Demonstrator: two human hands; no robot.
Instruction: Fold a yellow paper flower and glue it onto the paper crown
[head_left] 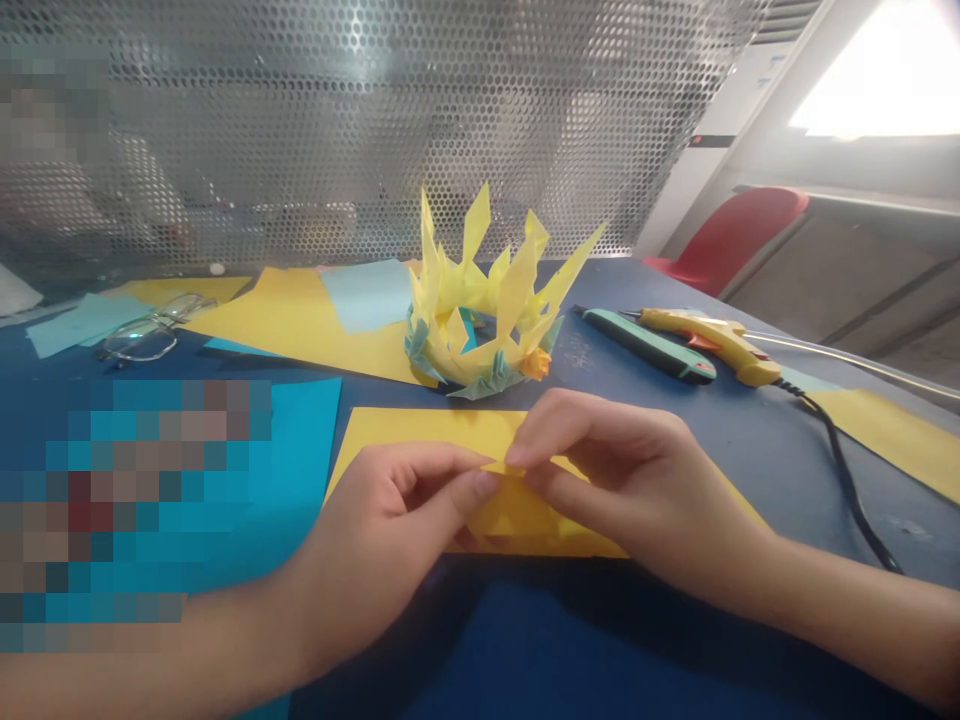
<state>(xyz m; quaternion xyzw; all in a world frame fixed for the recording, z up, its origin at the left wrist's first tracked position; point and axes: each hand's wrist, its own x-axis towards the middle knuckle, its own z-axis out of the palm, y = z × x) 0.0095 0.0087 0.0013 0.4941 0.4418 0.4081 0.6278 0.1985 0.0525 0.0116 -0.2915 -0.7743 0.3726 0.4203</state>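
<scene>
Pinching a small yellow paper piece (504, 467) between left hand (401, 525) and right hand (645, 470), over a yellow sheet (420, 427) on the table (510, 640).
Closing each grip, thumb to fingertips, on the piece, perhaps folded but mostly hidden. Facing a spiky pale-yellow paper crown (517, 295) just beyond, trimmed with crimped blue-green folds (491, 375) and an orange flower (536, 364); flanked by a smooth blue sheet (292, 470) at left, a green-and-black tool (645, 345) and yellow glue gun (712, 342) at right; backed by perforated metal (360, 130).
</scene>
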